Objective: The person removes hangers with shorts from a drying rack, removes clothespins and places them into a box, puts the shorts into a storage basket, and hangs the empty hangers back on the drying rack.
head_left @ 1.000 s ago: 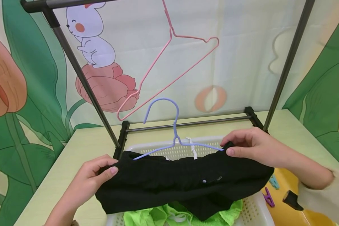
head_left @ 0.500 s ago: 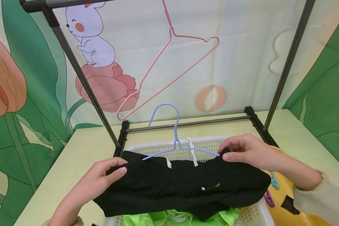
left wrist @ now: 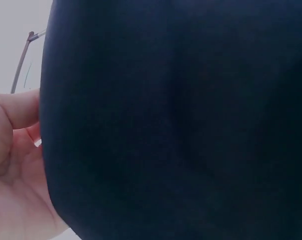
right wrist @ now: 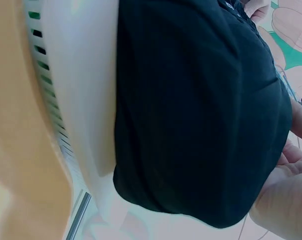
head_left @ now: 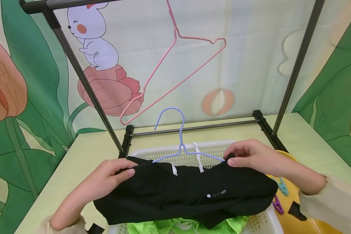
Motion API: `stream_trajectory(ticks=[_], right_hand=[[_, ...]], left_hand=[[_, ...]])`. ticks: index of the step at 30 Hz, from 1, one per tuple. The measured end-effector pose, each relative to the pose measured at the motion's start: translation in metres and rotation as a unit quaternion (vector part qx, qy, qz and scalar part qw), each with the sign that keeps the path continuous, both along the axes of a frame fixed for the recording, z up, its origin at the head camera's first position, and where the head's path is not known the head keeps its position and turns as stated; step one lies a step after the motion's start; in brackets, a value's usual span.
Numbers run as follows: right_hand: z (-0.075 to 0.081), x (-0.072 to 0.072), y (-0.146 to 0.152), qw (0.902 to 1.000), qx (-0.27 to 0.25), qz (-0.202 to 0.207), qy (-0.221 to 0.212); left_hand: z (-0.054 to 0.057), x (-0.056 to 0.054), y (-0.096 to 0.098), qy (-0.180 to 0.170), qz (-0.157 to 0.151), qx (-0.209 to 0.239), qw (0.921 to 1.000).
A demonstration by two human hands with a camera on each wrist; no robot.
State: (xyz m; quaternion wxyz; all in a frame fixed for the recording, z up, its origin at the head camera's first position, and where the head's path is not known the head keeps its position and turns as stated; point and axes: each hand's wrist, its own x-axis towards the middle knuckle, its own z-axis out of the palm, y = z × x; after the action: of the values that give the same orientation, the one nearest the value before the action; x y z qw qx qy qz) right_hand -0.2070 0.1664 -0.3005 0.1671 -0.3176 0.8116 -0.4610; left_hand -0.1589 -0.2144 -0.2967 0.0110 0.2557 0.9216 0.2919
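Note:
Black shorts (head_left: 178, 198) with small white lettering stretch between both hands, over a white basket. My left hand (head_left: 109, 178) pinches the waistband at its left end, thumb in front. At the other end my right hand (head_left: 251, 156) pinches the waistband's corner, close to the tip of a blue wire hanger (head_left: 181, 136). The hanger's hook stands up above the shorts; its lower part is hidden behind the black cloth. Two white drawstring ends (head_left: 199, 161) show at the waistband. Dark cloth fills most of the left wrist view, with the left hand (left wrist: 21, 165) at its edge.
The white basket (head_left: 143, 152) holds bright green clothing (head_left: 152, 227). Behind it stands a black rack (head_left: 298, 65) with a pink hanger (head_left: 175, 87) hanging from it. A yellow tray (head_left: 292, 185) at the right carries a teal clothespin (head_left: 283, 187) and a purple clothespin (head_left: 278, 205).
My left hand has moved right, and my right hand has shifted slightly left and down. The blue hanger sits a little lower, and more of the white drawstrings shows.

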Motion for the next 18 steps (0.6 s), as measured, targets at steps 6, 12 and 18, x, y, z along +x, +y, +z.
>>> stream_trajectory(ticks=[6, 12, 18], right_hand=[[-0.001, -0.003, -0.003, 0.9999, -0.006, 0.003, -0.01], [-0.001, -0.005, -0.004, 0.9999, -0.008, 0.001, -0.009], [0.001, -0.007, -0.006, 1.0, -0.004, -0.001, 0.0]], left_hand=[[0.009, -0.006, 0.0, -0.019, -0.022, -0.03, 0.9991], [0.015, -0.01, 0.005, -0.023, -0.026, -0.044, 0.9984], [0.018, -0.009, 0.012, 0.005, -0.025, -0.037, 0.999]])
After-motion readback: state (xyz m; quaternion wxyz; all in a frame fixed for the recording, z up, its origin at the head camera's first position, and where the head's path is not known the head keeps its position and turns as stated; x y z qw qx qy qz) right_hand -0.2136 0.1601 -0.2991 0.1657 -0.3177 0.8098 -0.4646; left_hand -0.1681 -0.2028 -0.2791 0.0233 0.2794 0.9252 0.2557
